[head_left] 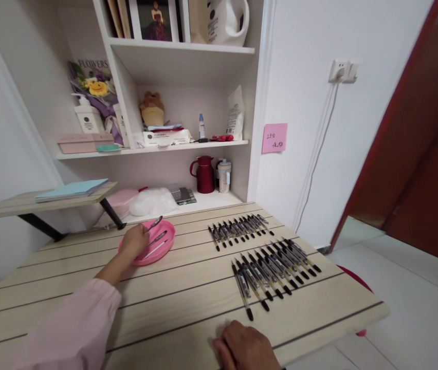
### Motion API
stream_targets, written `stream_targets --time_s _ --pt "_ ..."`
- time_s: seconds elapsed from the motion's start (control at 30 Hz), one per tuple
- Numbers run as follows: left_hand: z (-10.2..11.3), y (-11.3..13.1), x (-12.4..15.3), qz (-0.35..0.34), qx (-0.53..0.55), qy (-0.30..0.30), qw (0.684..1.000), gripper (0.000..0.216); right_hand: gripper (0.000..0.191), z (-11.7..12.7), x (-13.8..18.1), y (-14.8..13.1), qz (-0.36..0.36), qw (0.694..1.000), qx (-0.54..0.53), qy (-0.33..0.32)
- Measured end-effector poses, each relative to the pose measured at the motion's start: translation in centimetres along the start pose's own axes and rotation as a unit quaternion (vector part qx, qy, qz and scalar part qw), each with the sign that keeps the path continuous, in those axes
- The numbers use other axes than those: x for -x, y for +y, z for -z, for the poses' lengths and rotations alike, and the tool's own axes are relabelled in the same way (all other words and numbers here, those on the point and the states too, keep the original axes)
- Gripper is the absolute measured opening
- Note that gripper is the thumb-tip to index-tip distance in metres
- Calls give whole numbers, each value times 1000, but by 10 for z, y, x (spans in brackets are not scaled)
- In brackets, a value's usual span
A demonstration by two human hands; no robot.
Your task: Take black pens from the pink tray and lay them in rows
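Note:
At the left of the head view, my left hand (134, 240) is over a round pink dish (169, 245), its fingers closed on a dark pen (154, 223) that sticks out toward the upper right. Inside the dish lie another dark pen (158, 238) and a thin white stick-like piece (154, 250). My right hand (247, 345) rests at the near edge of the table with its fingers curled in; nothing shows in it. Beyond it lies a near row of black-capped clear pens (273, 267), side by side and slanted. Farther back is a second row of similar pens (239, 229).
The slatted wooden table (172, 298) ends at the right above a tiled floor. A small raised shelf (22, 201) with blue papers stands at the back left. Behind, a white cabinet holds a red jug (205, 174), a cup (224, 176) and a plastic bag (151, 201).

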State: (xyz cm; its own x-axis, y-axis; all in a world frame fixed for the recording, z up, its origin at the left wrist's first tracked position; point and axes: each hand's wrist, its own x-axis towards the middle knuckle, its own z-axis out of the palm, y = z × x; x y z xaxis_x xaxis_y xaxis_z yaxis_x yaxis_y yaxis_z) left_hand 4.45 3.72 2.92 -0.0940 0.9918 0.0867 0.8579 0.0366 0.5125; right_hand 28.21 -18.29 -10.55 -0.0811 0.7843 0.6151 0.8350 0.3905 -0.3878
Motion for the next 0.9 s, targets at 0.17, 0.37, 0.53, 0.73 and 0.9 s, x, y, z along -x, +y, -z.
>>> stream_targets --time_s 0.17,0.37,0.53,0.73,0.9 --pt "-42 32 105 -45 229 -129 964 18 33 12 -39 -13 -227 909 -350 15" --pt "-104 35 201 -52 443 -309 840 27 41 -6 -74 -40 -364 744 -552 99" --pt "-114 24 190 -14 470 -318 823 35 44 -23 -70 -45 -391 626 -671 63" --pt "-124 21 180 -34 500 -353 790 47 46 -32 -65 -38 -386 591 -706 48" --pt "-106 19 174 -55 495 -476 725 48 47 -25 -66 -35 -397 587 -695 124"
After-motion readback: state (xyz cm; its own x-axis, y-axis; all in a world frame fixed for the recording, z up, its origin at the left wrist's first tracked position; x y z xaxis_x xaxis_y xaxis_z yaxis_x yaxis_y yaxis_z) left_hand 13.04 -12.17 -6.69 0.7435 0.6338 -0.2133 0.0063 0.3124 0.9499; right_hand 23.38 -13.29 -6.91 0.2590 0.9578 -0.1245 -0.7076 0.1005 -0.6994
